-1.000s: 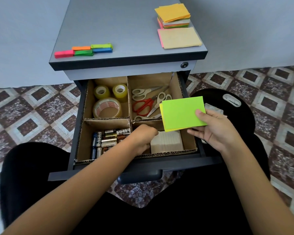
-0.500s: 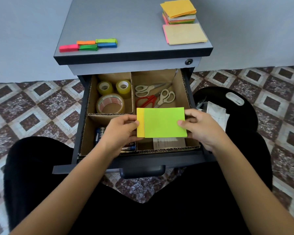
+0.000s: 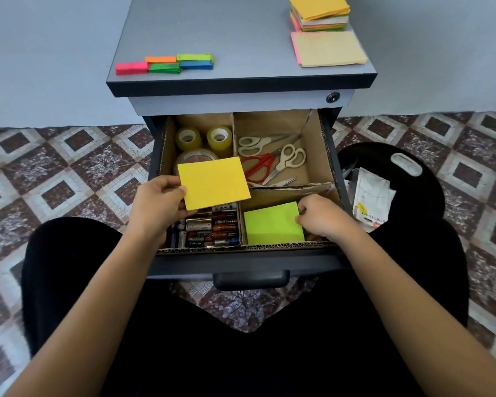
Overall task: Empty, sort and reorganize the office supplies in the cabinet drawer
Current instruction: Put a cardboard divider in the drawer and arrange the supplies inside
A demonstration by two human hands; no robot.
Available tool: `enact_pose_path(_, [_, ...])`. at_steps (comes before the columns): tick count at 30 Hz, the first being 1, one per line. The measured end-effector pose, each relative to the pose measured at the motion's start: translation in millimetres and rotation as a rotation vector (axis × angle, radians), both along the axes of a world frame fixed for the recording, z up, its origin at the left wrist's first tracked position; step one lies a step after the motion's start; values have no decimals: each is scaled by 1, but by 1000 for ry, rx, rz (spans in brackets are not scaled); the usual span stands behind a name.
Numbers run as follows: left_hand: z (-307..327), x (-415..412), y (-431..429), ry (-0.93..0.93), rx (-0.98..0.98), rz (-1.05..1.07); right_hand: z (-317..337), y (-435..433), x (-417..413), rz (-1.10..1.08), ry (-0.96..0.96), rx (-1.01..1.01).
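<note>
The open drawer holds a cardboard divider with several compartments. My left hand pinches a yellow sticky-note pad by its left edge, above the tape and battery compartments. My right hand grips the right edge of a lime-green pad lying in the front right compartment. Batteries fill the front left compartment. Tape rolls sit at the back left, one large roll partly hidden by the yellow pad. Scissors lie at the back right.
On the cabinet top lie small coloured flag pads at the left and stacked sticky-note pads at the right. A black stool with a stapler packet stands right of the drawer. My dark-clothed legs are below.
The two pads held together have been split. My left hand lifted the yellow pad to the left, and my right hand lowered the green pad into the front right compartment.
</note>
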State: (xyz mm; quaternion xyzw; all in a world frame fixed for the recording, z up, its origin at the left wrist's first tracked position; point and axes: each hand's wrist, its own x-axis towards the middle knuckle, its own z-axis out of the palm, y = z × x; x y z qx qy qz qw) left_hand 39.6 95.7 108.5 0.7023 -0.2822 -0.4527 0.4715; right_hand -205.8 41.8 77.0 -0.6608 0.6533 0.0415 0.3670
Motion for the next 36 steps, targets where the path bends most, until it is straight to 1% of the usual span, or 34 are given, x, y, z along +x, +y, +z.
enact_pose_path(2, [-1, -1, 1, 16, 2, -3, -7, -1, 5, 31, 91, -49])
enact_pose_path(5, [-3, -3, 3, 26, -2, -9, -14, -1, 10, 33, 149, -118])
enact_pose_path(9, [-3, -5, 5, 38, -2, -9, -17, -3, 13, 10, 162, -73])
enact_pose_path(24, [-3, -11, 12, 93, -4, -33, -21, -6, 7, -118, 86, 8])
enact_pose_path(32, [-4, -11, 12, 98, -2, -38, -21, -3, 7, -164, 44, -42])
enact_pose_path(36, [-4, -11, 10, 96, -2, -36, -17, -3, 7, -187, -1, 8])
